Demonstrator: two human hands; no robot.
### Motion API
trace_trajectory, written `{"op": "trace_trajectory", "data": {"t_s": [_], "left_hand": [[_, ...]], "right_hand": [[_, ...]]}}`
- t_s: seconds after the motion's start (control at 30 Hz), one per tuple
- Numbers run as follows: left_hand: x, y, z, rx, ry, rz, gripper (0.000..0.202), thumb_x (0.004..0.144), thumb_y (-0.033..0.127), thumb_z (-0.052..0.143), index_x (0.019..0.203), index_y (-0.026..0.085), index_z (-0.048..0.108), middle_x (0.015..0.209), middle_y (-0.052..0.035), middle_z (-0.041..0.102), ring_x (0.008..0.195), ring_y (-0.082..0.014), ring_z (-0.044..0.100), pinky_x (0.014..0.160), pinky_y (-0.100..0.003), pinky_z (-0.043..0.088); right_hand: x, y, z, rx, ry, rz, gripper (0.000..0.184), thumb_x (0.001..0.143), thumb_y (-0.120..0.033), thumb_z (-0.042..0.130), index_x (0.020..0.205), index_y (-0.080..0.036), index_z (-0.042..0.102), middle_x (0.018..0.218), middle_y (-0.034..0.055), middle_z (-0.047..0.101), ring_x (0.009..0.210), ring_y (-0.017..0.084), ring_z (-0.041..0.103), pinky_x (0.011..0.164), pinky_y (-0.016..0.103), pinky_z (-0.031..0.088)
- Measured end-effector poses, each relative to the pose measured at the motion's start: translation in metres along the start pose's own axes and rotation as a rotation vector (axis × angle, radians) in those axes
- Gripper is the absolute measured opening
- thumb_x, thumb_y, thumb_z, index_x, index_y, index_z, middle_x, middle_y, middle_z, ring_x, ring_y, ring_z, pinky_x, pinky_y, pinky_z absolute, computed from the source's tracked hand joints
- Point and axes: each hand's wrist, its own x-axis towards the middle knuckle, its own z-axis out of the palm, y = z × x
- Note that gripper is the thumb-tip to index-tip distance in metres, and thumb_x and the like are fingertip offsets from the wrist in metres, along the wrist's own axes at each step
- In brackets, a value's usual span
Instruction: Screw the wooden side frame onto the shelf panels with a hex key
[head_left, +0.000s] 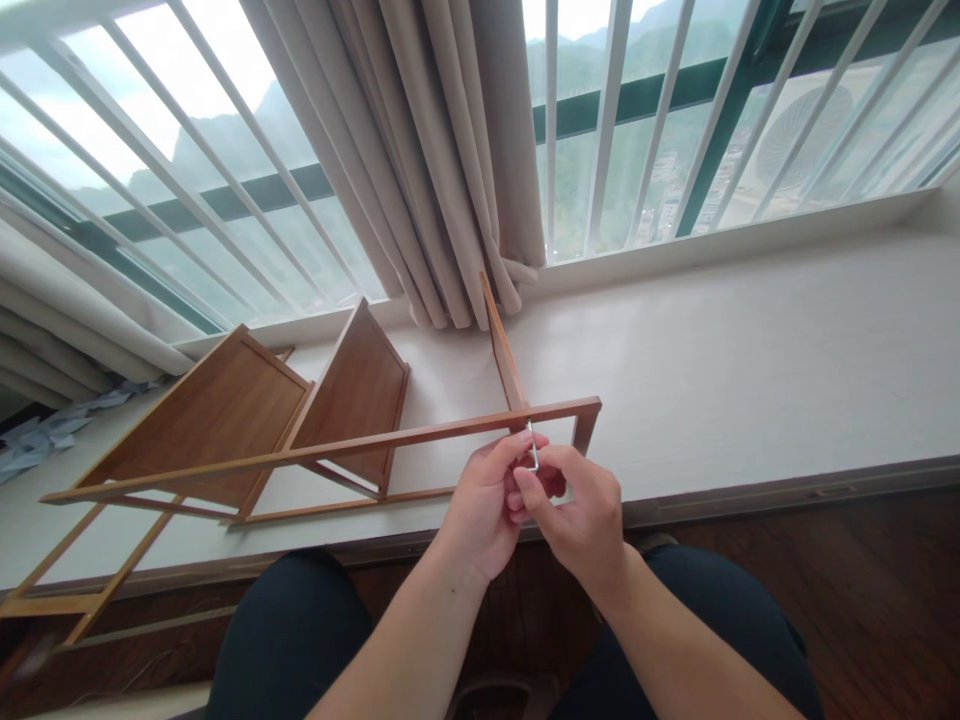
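A small silver hex key (533,447) stands between my two hands, its tip at the outer side of a wooden rail close to the joint with a shelf board (504,345). My left hand (491,490) is closed, with thumb and forefinger at the key's upper shaft. Pinched at the key's bent lower end, my right hand (577,500) is closed too. The brown wooden frame (420,436) lies on its side on the white ledge, with its long rail nearest me. Fingers hide part of the key.
Two more wooden boards (352,400) (217,410) stand in the frame to the left. Behind it hang beige curtains (420,150) and barred windows. The white ledge (750,350) stretches to the right. My knees (292,630) are just below its front edge.
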Motion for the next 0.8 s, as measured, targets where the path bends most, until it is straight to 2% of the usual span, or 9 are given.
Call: {"op": "trace_trajectory", "data": {"t_s": [0.2,0.33,0.4,0.8], "left_hand": [[0.0014,-0.001,-0.0005,0.001,-0.009,0.009,0.028,0.078,0.038,0.079,0.081,0.012,0.071,0.056,0.0042,0.052,0.042,-0.0012,0.032,0.038,-0.015,0.016],[0.0015,-0.0022,-0.0002,0.024,-0.04,0.037,0.027,0.08,0.039,0.076,0.08,0.012,0.071,0.058,-0.0007,0.059,0.05,-0.0067,0.05,0.039,-0.016,0.018],[0.0014,-0.0021,0.0001,0.026,-0.036,0.048,0.026,0.08,0.038,0.077,0.08,0.013,0.071,0.058,-0.0012,0.061,0.052,-0.0079,0.053,0.04,-0.017,0.019],[0.0017,-0.0028,-0.0007,0.006,-0.018,0.028,0.026,0.081,0.038,0.077,0.081,0.012,0.071,0.057,0.0025,0.054,0.044,-0.0037,0.043,0.038,-0.015,0.019]], "right_hand": [[0.0008,0.0004,-0.0005,-0.007,-0.013,-0.002,0.019,0.096,-0.032,0.065,0.082,-0.021,0.057,0.062,-0.004,0.057,0.054,0.011,0.053,0.056,0.023,0.045],[0.0012,0.0007,0.0004,-0.007,-0.009,-0.019,0.02,0.093,-0.033,0.069,0.083,-0.021,0.056,0.062,-0.0049,0.055,0.054,0.011,0.051,0.055,0.023,0.044],[0.0013,0.0005,0.0007,-0.012,-0.007,-0.025,0.019,0.092,-0.031,0.069,0.084,-0.021,0.056,0.062,-0.0049,0.055,0.054,0.011,0.051,0.055,0.023,0.043],[0.0017,0.0006,0.0,-0.028,-0.012,-0.025,0.018,0.096,-0.03,0.066,0.082,-0.021,0.058,0.062,-0.0046,0.054,0.055,0.011,0.05,0.057,0.024,0.042]]}}
